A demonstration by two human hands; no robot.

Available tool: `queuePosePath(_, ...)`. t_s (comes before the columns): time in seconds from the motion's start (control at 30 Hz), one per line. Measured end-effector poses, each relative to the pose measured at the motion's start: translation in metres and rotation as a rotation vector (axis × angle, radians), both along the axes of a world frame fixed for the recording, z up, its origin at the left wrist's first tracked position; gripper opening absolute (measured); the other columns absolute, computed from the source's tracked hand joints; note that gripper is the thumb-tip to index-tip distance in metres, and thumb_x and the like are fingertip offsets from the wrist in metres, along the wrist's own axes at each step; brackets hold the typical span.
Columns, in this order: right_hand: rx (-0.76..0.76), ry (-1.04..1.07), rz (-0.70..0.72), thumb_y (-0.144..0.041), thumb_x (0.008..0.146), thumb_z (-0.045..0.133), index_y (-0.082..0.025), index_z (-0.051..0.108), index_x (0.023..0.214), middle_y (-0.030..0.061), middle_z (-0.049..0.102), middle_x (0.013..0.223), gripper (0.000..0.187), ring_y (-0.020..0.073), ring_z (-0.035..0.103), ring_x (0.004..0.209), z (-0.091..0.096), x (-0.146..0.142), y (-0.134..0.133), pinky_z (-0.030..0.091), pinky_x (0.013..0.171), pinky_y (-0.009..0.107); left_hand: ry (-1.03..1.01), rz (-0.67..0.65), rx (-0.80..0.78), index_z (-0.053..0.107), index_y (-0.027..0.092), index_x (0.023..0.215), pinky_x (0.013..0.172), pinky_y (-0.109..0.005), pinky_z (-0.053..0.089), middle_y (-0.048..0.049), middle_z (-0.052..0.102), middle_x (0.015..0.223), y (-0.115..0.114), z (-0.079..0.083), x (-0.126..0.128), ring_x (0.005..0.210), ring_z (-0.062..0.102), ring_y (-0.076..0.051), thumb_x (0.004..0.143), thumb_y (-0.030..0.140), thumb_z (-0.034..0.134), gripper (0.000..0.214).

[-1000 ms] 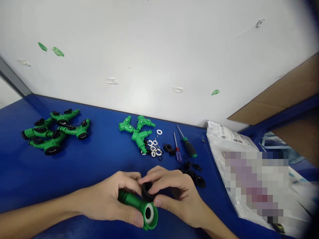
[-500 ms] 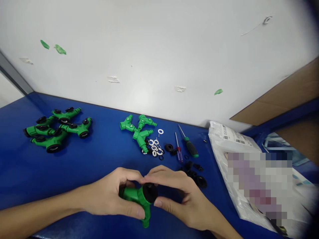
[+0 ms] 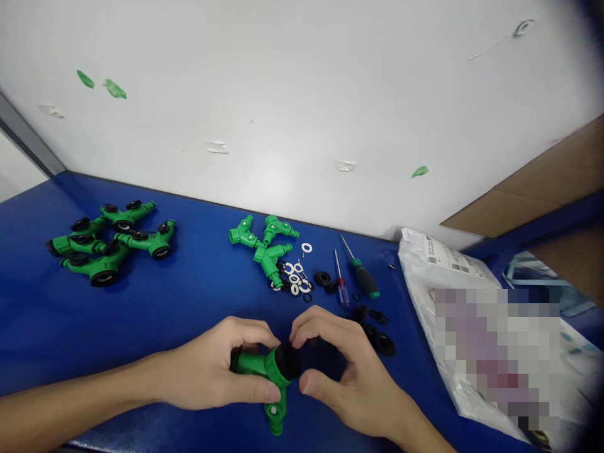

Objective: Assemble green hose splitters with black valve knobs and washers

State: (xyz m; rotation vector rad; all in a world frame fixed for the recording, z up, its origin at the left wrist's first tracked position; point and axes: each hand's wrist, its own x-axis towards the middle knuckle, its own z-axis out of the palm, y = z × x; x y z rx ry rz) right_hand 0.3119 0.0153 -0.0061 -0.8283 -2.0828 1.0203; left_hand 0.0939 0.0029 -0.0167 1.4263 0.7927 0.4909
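My left hand (image 3: pixel 212 365) is closed around a green plastic Y-shaped hose splitter (image 3: pixel 255 363), thumb across its front. A black collar (image 3: pixel 287 360) sits on the splitter's wide end, which faces right. One branch points down towards me and bears a small pale square spot. Just right of the collar is my right hand (image 3: pixel 346 371), its fingers and thumb curved apart with a gap between them. Its fingertips are close to the collar; whether they touch it I cannot tell. My left fingers hide part of the splitter.
Several splitters with black knobs (image 3: pixel 104 264) lie at left on the blue table (image 3: pixel 198 277). Bare green splitters (image 3: pixel 271 258), white washers (image 3: pixel 295 280), two screwdrivers (image 3: pixel 363 277) and black parts (image 3: pixel 383 343) lie ahead. A white plastic bag (image 3: pixel 419 283) is at right, before the white wall (image 3: pixel 274 113).
My right fingers and thumb have spread and moved slightly right, away from the black collar. The splitter has turned a little in my left hand, showing more of its lower branch.
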Motion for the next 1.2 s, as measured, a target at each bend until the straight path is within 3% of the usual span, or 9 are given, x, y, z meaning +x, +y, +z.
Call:
queuePosePath(0.1, -0.001, -0.009, 0.031, -0.027, 0.088, 0.068, -0.021, 0.066, 0.103, 0.0065, 0.067, 0.098, 0.016, 0.0176, 0.063, 0.083, 0.007, 0.003, 0.0, 0.052, 0.073, 0.03, -0.011, 0.008, 0.004, 0.065, 0.015, 0.085, 0.059, -0.025, 0.039, 0.0018, 0.052, 0.081, 0.0, -0.001, 0.0, 0.067, 0.048, -0.011, 0.08, 0.03, 0.072, 0.017)
queuePosePath(0.23, -0.06, 0.038, 0.134, -0.012, 0.087, 0.065, -0.023, 0.066, 0.118, 0.0087, 0.07, 0.111, 0.033, 0.018, 0.067, 0.089, 0.008, 0.004, 0.002, 0.056, 0.077, 0.031, -0.04, 0.01, -0.009, 0.065, 0.015, 0.087, 0.06, -0.024, 0.04, 0.0019, 0.053, 0.083, -0.001, -0.002, -0.001, 0.068, 0.049, -0.011, 0.081, 0.028, 0.072, 0.016)
queuePosePath(0.37, 0.008, 0.022, 0.058, -0.021, 0.09, 0.066, -0.018, 0.073, 0.087, 0.0042, 0.07, 0.075, 0.007, 0.0151, 0.063, 0.067, 0.002, 0.005, 0.003, 0.051, 0.063, 0.027, 0.0, 0.023, -0.007, 0.066, 0.015, 0.088, 0.06, -0.024, 0.04, 0.0017, 0.054, 0.083, -0.002, 0.0, -0.001, 0.068, 0.051, -0.011, 0.08, 0.029, 0.073, 0.017)
queuePosePath(0.43, 0.043, 0.029, 0.009, -0.026, 0.093, 0.061, -0.017, 0.069, 0.075, 0.0019, 0.063, 0.062, 0.022, 0.0129, 0.056, 0.057, 0.001, 0.006, 0.004, 0.045, 0.055, 0.026, -0.003, 0.026, -0.011, 0.066, 0.015, 0.087, 0.061, -0.024, 0.041, 0.0013, 0.055, 0.084, -0.002, 0.001, -0.001, 0.069, 0.052, -0.012, 0.08, 0.028, 0.073, 0.017)
queuePosePath(0.6, -0.017, 0.086, 0.095, -0.039, 0.098, 0.054, -0.02, 0.068, 0.116, 0.0101, 0.074, 0.101, 0.03, 0.0212, 0.068, 0.089, 0.006, 0.008, 0.003, 0.054, 0.077, 0.033, -0.031, 0.03, 0.007, 0.066, 0.015, 0.088, 0.066, -0.027, 0.045, -0.0001, 0.057, 0.086, -0.001, 0.001, 0.0, 0.073, 0.055, -0.014, 0.082, 0.029, 0.071, 0.016)
queuePosePath(0.73, 0.018, 0.075, -0.037, -0.028, 0.099, 0.052, -0.019, 0.072, 0.095, 0.001, 0.067, 0.064, 0.022, 0.0131, 0.063, 0.056, 0.007, 0.011, 0.003, 0.05, 0.057, 0.024, -0.031, 0.051, 0.02, 0.067, 0.015, 0.091, 0.068, -0.027, 0.046, -0.0005, 0.058, 0.088, -0.001, 0.001, 0.0, 0.075, 0.057, -0.014, 0.083, 0.029, 0.07, 0.016)
queuePosePath(0.9, -0.049, 0.056, 0.158, -0.017, 0.088, 0.069, -0.024, 0.069, 0.119, 0.0093, 0.071, 0.113, 0.032, 0.0215, 0.067, 0.102, 0.005, 0.009, 0.003, 0.055, 0.087, 0.035, -0.032, 0.025, 0.024, 0.066, 0.015, 0.089, 0.064, -0.026, 0.043, 0.0007, 0.057, 0.084, -0.002, -0.002, -0.001, 0.071, 0.053, -0.013, 0.082, 0.03, 0.071, 0.018)
queuePosePath(1.07, -0.039, 0.0, 0.135, -0.027, 0.086, 0.074, -0.022, 0.072, 0.115, 0.0062, 0.069, 0.092, 0.029, 0.0168, 0.066, 0.082, 0.002, 0.005, 0.001, 0.055, 0.073, 0.029, 0.02, -0.002, 0.084, 0.067, 0.014, 0.083, 0.062, -0.026, 0.039, 0.0013, 0.054, 0.081, -0.002, -0.002, -0.001, 0.07, 0.05, -0.012, 0.082, 0.031, 0.071, 0.017)
queuePosePath(1.2, -0.086, -0.071, 0.213, -0.032, 0.088, 0.073, -0.025, 0.068, 0.121, 0.0061, 0.063, 0.103, 0.034, 0.017, 0.064, 0.091, 0.007, 0.008, 0.002, 0.052, 0.081, 0.03, 0.011, -0.009, 0.063, 0.065, 0.015, 0.082, 0.062, -0.026, 0.039, 0.0016, 0.053, 0.081, -0.003, -0.001, -0.002, 0.069, 0.05, -0.012, 0.081, 0.031, 0.072, 0.018)
